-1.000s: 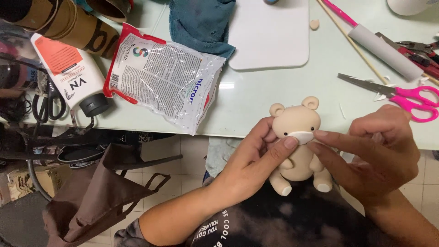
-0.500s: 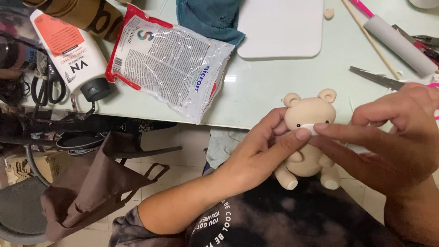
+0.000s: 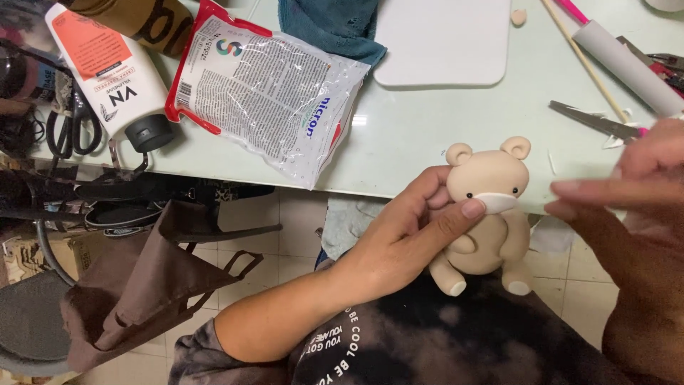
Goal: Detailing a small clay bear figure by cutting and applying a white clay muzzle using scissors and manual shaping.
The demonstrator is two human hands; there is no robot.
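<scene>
Down near the person's lap, just below the edge of the pale green glass surface, the left hand pinches a small beige clay bear figure with round ears and a white snout, thumb at its cheek, fingers behind its head. Just right of the bear, the right hand hovers blurred, fingers stretched towards the snout, not touching. Scissors lie beyond it.
</scene>
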